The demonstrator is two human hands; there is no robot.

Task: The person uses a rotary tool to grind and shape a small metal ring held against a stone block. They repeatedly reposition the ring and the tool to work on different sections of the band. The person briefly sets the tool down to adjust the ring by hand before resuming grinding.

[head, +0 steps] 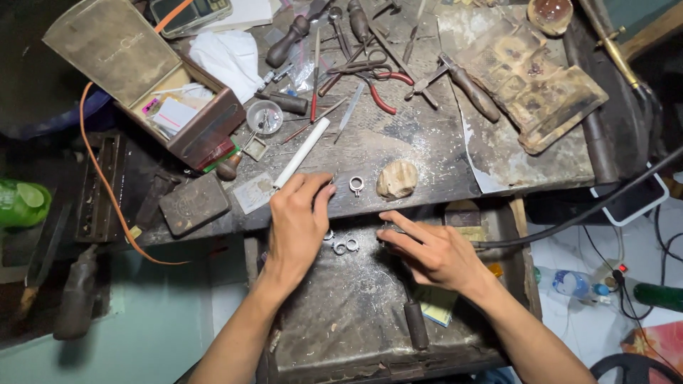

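Open brown box (206, 124) holds cards; left hand (297, 220) curled, right hand (434, 249) grips a black-hosed tool (569, 224)

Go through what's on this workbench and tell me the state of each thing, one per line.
Box: lid open, papers inside.
Pliers: lying flat, red handles spread.
Ring: lying alone on the bench edge.
Rings: loose on the lower tray between the hands.
Left hand: fingers curled at the bench edge.
Right hand: gripping a tool on a black hose.
White tube: lying flat.
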